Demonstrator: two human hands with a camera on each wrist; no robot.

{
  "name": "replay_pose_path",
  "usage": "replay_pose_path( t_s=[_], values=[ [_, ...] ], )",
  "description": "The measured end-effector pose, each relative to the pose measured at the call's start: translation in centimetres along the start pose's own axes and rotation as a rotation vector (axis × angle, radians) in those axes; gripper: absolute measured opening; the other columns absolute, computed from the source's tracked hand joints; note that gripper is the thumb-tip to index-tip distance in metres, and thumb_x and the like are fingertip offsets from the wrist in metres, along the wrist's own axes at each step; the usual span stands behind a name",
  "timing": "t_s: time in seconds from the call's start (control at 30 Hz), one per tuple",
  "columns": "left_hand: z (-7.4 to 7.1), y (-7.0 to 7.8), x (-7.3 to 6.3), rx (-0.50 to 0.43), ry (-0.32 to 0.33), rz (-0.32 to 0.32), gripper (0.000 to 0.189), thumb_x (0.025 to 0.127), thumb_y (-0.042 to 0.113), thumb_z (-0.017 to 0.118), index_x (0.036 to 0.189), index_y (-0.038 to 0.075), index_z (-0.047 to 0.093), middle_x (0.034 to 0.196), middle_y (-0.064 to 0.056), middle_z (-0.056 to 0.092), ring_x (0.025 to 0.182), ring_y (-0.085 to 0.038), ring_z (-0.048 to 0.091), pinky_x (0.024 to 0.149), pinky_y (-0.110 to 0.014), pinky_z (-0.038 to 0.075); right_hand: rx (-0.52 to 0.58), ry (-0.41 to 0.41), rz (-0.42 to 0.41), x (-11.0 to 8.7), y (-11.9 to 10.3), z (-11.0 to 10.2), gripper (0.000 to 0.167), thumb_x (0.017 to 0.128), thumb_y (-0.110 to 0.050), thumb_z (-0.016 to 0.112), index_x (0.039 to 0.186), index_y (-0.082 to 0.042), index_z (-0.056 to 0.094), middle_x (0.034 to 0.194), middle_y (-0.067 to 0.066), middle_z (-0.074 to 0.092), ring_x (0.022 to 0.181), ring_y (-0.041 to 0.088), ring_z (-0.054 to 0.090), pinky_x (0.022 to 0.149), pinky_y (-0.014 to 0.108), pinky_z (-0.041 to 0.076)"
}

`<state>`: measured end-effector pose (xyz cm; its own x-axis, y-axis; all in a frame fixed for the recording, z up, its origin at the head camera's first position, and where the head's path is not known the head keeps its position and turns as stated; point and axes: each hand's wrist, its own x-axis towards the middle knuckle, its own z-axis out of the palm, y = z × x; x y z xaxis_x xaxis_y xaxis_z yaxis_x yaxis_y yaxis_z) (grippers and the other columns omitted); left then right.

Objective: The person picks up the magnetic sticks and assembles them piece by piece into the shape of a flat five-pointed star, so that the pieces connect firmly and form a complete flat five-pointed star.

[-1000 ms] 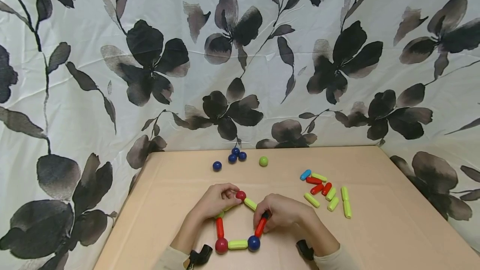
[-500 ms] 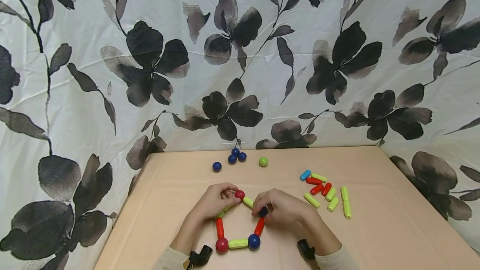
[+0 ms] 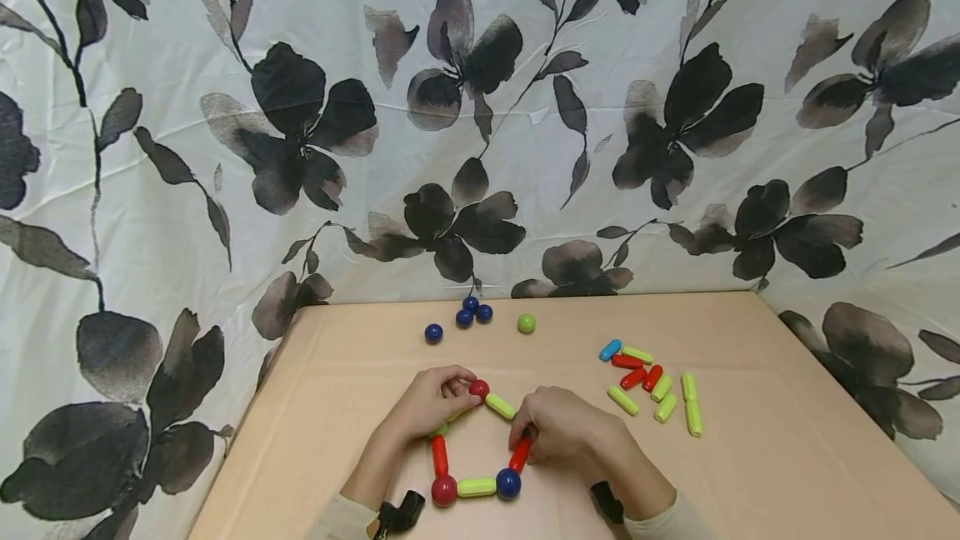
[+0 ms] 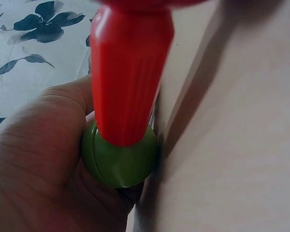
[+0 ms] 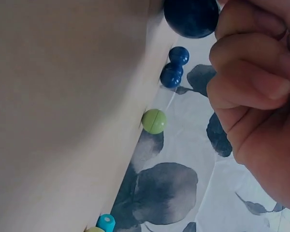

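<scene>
Head view bright to far edge of desk (image 3: 787, 457); wrist views dimmer, soft-shadowed; faint glare on green ball (image 4: 118, 164).

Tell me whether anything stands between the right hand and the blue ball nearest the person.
A red rod runs between the right hand and that blue ball, meeting the ball at its near end. Nothing else visible stands there.

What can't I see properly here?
Head view: far end of the right red rod, behind the right fingers.
Head view: most of the near green ball, behind the left hand.
Left wrist view: most of a red ball, beyond the top edge.
Right wrist view: part of a blue ball, likewise.
</scene>
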<state>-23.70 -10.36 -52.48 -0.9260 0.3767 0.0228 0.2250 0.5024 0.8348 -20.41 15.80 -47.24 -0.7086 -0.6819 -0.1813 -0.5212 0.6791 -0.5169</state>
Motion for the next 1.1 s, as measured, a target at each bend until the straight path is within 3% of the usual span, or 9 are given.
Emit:
replay_pose_path(
  t_s=[0.33,0.53,0.63,0.73,0.8,0.87,0.97,1.1],
  values=[
    [-0.1,0.2,-0.1,-0.010,0.005,-0.009,0.030,0.094,0.031,0.079,0.119,0.015,0.073,0.085,0.004,0.066,0.073,-0.012,0.058,0.062,-0.021,0.047,-0.119,0.074,-0.026,0.5,0.4,0.1,0.031,0.088,-0.004,0.077,0.091,-0.034,0.081,0.078,-0.018,0.066,0.072,0.005,0.051,0.070,0.024,0.042],
    [-0.2,0.3,-0.1,0.010,0.017,0.010,0.037,0.093,0.027,0.079,0.125,0.011,0.071,0.083,0.002,0.065,0.067,-0.011,0.057,0.059,-0.022,0.047,-0.115,0.180,0.054,0.4,1.6,-0.4,0.028,0.092,-0.005,0.072,0.099,-0.031,0.082,0.089,-0.020,0.069,0.082,0.006,0.057,0.077,0.029,0.050],
    [-0.2,0.5,-0.2,0.047,0.013,0.008,0.037,0.093,0.029,0.079,0.124,0.013,0.070,0.081,0.001,0.062,0.067,-0.011,0.055,0.059,-0.024,0.045,-0.048,0.224,0.116,0.4,1.8,-0.6,0.018,0.095,-0.018,0.075,0.111,-0.023,0.078,0.090,-0.012,0.065,0.082,0.010,0.057,0.074,0.028,0.050],
    [-0.1,0.6,-0.3,0.114,0.019,0.012,0.038,0.091,0.037,0.080,0.122,0.017,0.070,0.087,0.000,0.059,0.074,-0.012,0.053,0.063,-0.025,0.043,0.039,0.187,0.200,0.4,1.5,-0.6,0.047,0.091,-0.039,0.080,0.129,-0.017,0.064,0.091,-0.003,0.063,0.078,0.014,0.057,0.069,0.030,0.049],
    [-0.1,0.6,-0.4,0.150,0.012,0.029,0.042,0.091,0.040,0.080,0.125,0.019,0.069,0.094,0.000,0.057,0.079,-0.013,0.052,0.066,-0.025,0.043,0.041,0.136,0.248,0.5,1.1,-0.4,0.070,0.086,-0.052,0.082,0.138,-0.015,0.055,0.096,0.000,0.066,0.079,0.015,0.058,0.070,0.034,0.051],
    [-0.1,0.6,-0.4,0.174,-0.003,0.042,0.045,0.091,0.040,0.080,0.129,0.020,0.069,0.100,0.001,0.055,0.082,-0.014,0.051,0.068,-0.025,0.043,0.005,0.099,0.281,0.6,0.9,-0.1,0.082,0.083,-0.057,0.082,0.143,-0.013,0.049,0.103,0.002,0.068,0.082,0.015,0.059,0.075,0.037,0.054],
    [0.0,0.5,-0.3,0.177,-0.023,0.061,0.039,0.092,0.038,0.079,0.127,0.020,0.071,0.100,0.003,0.057,0.083,-0.014,0.052,0.069,-0.025,0.044,-0.071,0.103,0.282,0.9,0.8,0.3,0.081,0.083,-0.052,0.084,0.145,-0.013,0.048,0.116,0.004,0.068,0.088,0.016,0.059,0.083,0.041,0.056],
    [0.1,0.4,-0.3,0.155,-0.015,0.061,0.024,0.090,0.039,0.081,0.104,0.021,0.072,0.090,0.003,0.059,0.079,-0.013,0.053,0.067,-0.025,0.043,-0.116,0.183,0.283,0.9,1.1,0.6,0.073,0.088,-0.038,0.084,0.147,-0.012,0.050,0.128,0.010,0.068,0.098,0.022,0.064,0.091,0.049,0.057]
  ],
)
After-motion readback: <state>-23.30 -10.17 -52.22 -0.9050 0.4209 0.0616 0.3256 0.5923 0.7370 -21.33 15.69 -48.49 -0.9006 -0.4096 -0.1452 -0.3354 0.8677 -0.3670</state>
